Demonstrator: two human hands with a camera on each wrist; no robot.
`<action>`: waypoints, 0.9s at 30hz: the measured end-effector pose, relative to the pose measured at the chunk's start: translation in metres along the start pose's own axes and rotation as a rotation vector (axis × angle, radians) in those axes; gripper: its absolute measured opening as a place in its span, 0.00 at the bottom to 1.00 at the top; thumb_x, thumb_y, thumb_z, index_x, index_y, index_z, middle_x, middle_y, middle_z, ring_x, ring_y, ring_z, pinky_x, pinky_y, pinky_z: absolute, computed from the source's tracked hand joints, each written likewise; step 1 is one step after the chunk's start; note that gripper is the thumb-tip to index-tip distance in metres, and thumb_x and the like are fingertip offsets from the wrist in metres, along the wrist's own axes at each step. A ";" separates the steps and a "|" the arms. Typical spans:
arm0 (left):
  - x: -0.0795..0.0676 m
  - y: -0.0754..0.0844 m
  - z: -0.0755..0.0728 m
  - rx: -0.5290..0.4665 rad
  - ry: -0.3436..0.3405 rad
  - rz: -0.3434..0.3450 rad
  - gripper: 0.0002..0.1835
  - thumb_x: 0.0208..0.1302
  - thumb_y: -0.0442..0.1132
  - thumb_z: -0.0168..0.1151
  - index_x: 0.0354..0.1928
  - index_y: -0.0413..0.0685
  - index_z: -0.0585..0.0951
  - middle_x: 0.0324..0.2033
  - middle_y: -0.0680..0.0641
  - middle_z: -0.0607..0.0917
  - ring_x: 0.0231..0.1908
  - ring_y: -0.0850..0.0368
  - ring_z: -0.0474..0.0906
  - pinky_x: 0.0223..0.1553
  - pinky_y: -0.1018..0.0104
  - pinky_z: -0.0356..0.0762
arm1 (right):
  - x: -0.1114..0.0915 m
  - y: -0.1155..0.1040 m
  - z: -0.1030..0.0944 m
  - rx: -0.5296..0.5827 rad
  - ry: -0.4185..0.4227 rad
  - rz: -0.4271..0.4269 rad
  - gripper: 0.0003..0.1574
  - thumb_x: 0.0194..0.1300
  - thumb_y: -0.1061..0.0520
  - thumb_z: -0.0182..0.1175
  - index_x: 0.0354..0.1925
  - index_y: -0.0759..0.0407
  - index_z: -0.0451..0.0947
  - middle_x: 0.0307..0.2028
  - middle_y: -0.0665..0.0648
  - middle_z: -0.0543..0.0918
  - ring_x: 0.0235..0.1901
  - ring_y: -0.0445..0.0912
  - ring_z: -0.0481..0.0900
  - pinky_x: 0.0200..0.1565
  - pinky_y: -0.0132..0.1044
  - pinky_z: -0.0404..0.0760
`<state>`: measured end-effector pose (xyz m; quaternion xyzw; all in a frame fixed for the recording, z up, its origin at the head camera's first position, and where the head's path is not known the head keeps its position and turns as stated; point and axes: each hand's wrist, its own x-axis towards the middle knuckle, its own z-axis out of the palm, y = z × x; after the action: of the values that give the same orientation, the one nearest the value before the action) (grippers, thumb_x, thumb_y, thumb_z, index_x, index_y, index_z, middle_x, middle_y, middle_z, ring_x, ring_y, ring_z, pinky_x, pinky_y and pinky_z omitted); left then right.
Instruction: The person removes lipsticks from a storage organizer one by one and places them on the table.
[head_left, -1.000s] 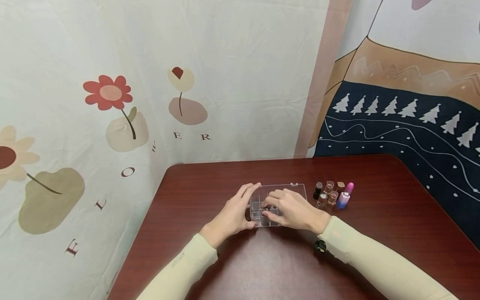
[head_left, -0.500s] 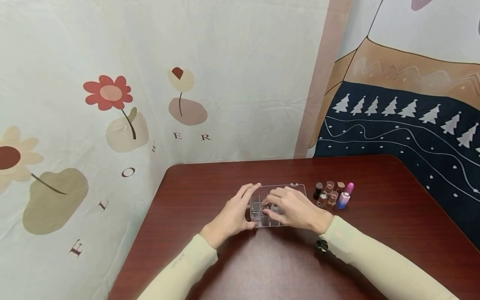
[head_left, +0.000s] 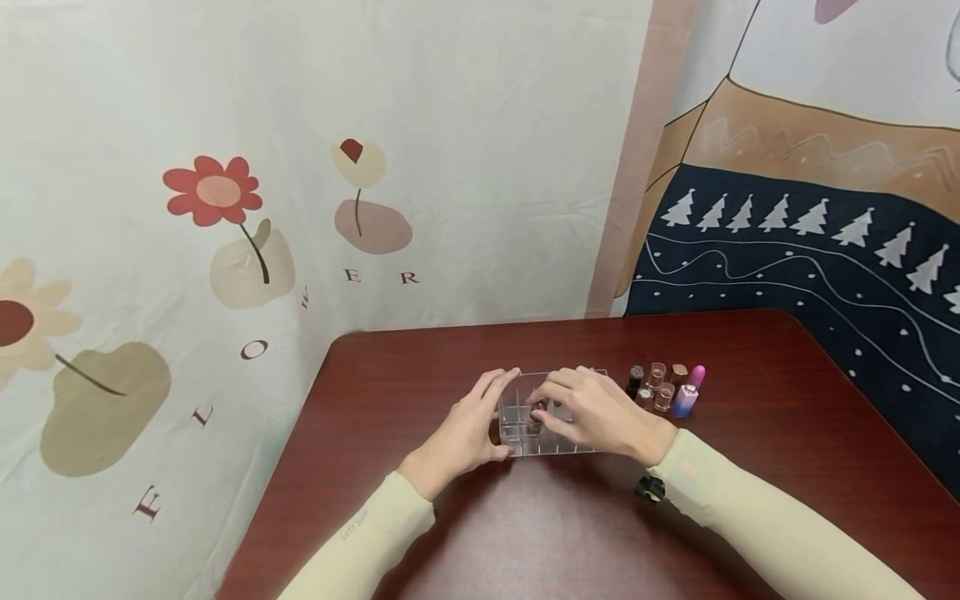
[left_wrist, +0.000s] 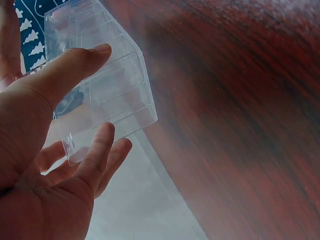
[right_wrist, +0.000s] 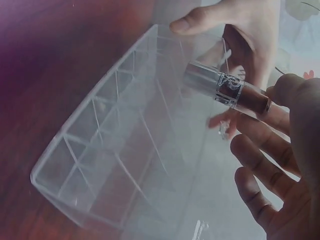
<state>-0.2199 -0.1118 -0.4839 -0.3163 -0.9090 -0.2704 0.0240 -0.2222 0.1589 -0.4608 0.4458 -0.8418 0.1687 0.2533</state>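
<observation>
A clear plastic organizer box with several small compartments stands on the table. My left hand grips its left end, thumb at the front and fingers reaching round the back; the left wrist view shows the thumb lying along the clear wall. Over the compartments my right hand pinches a lipstick between thumb and fingers. This lipstick has a silvery end, a dark ornate band and a clear brownish end held by the fingertips. It tilts, silvery end toward the box, close over the left compartments.
Right of the box stands a group of small cosmetics: a black-based tube, several clear-topped brownish tubes, a purple-blue tube and a bright pink one. A printed cloth hangs behind the dark red table.
My right hand has shifted slightly right, and more of the lipstick shows between its fingers. The left hand stays at the box's left end.
</observation>
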 end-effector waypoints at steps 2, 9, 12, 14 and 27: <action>-0.001 -0.001 0.001 -0.006 0.000 -0.005 0.70 0.50 0.30 0.96 0.92 0.49 0.62 0.83 0.38 0.71 0.52 0.44 0.99 0.60 0.52 0.97 | -0.001 0.002 -0.004 -0.004 0.012 0.001 0.13 0.72 0.50 0.83 0.52 0.49 0.95 0.43 0.45 0.94 0.36 0.40 0.84 0.40 0.37 0.86; 0.000 0.000 0.001 -0.008 0.009 0.005 0.69 0.49 0.30 0.96 0.91 0.49 0.63 0.82 0.39 0.72 0.51 0.44 0.99 0.61 0.54 0.96 | -0.006 0.012 -0.019 -0.014 0.039 0.031 0.14 0.69 0.52 0.84 0.51 0.51 0.95 0.42 0.46 0.93 0.37 0.43 0.85 0.39 0.39 0.88; 0.000 0.001 0.000 -0.004 0.010 0.006 0.69 0.49 0.31 0.96 0.91 0.49 0.63 0.81 0.39 0.72 0.51 0.44 0.99 0.61 0.55 0.96 | -0.008 0.016 -0.026 -0.021 0.043 0.047 0.14 0.69 0.52 0.84 0.51 0.50 0.95 0.41 0.46 0.93 0.37 0.43 0.85 0.40 0.40 0.89; 0.000 0.001 -0.001 -0.007 0.011 0.005 0.69 0.49 0.30 0.96 0.91 0.49 0.63 0.82 0.39 0.72 0.51 0.44 0.99 0.61 0.55 0.96 | -0.010 0.018 -0.031 -0.026 0.044 0.060 0.15 0.69 0.53 0.85 0.52 0.50 0.95 0.41 0.47 0.93 0.37 0.42 0.84 0.40 0.40 0.89; -0.003 0.004 0.000 -0.018 0.003 -0.009 0.69 0.50 0.29 0.95 0.92 0.49 0.62 0.83 0.39 0.71 0.53 0.44 0.99 0.60 0.53 0.97 | -0.036 0.031 -0.055 -0.051 0.060 0.139 0.18 0.67 0.56 0.85 0.54 0.51 0.96 0.43 0.48 0.95 0.39 0.42 0.85 0.41 0.42 0.89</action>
<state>-0.2154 -0.1110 -0.4824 -0.3119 -0.9079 -0.2792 0.0211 -0.2157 0.2275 -0.4384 0.3743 -0.8669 0.1778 0.2770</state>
